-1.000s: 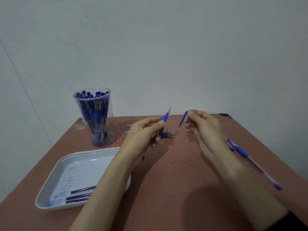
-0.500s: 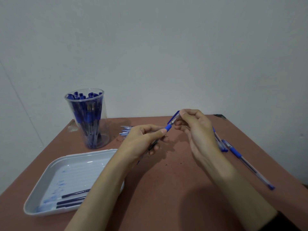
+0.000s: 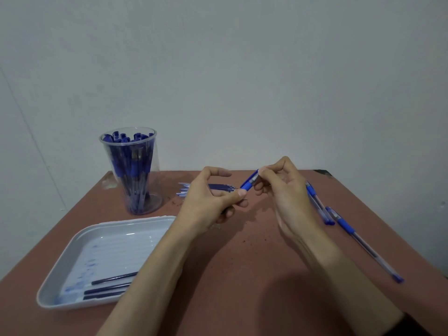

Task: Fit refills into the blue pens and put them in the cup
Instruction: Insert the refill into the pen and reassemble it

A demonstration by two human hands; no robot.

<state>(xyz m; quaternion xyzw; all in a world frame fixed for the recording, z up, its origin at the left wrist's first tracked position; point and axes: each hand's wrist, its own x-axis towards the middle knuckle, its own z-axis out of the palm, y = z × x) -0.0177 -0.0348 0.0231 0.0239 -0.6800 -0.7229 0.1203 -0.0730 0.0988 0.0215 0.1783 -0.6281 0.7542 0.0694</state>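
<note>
My left hand [image 3: 213,202] grips a blue pen by its barrel, most of it hidden in the palm. The pen's blue grip and cap [image 3: 249,184] stick out between my hands. My right hand [image 3: 283,190] pinches the blue cap on the pen's tip end. A clear plastic cup [image 3: 132,170] full of blue pens stands at the back left of the table. A pile of refills [image 3: 211,187] lies behind my left hand. Two pens [image 3: 349,231] lie on the table to the right.
A white tray [image 3: 72,258] with three dark refills [image 3: 109,286] sits at the front left, partly under my left forearm. The brown table [image 3: 242,275] ends at a grey wall behind and drops off on the right.
My right hand brought the blue cap from apart to onto the pen tip held by my left hand. The view shifted, so the cup and tray sit a little further left.
</note>
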